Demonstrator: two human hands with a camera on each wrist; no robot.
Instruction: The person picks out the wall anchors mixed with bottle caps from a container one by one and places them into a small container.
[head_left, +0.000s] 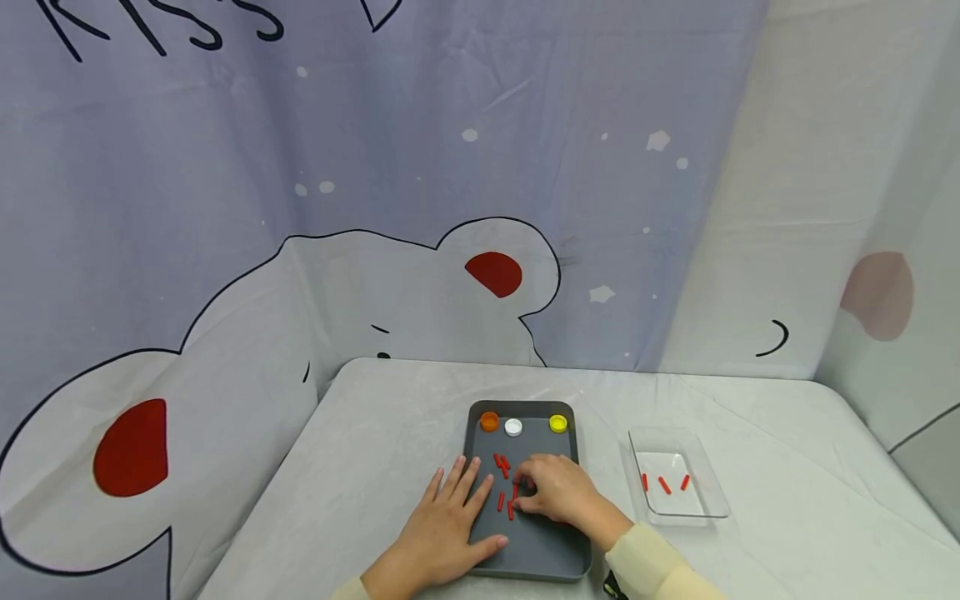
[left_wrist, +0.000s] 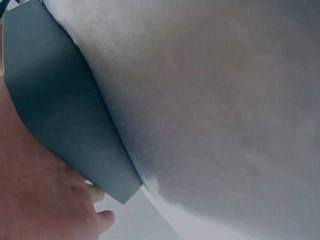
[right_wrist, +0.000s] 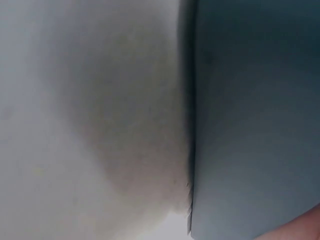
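A dark grey rectangular tray lies on the white-covered table with several small red sticks loose on it. My left hand rests with spread, straight fingers over the tray's left edge, beside the sticks. Over the middle of the tray, my right hand pinches a red stick between thumb and fingertips, close above the tray floor. In the left wrist view, part of the left hand shows against the tray. The right wrist view catches the tray and a bit of the right hand.
Along the tray's far end stand an orange cap, a white cap and a yellow cap. To the right, a clear plastic box holds 3 red sticks. A printed curtain hangs behind the table.
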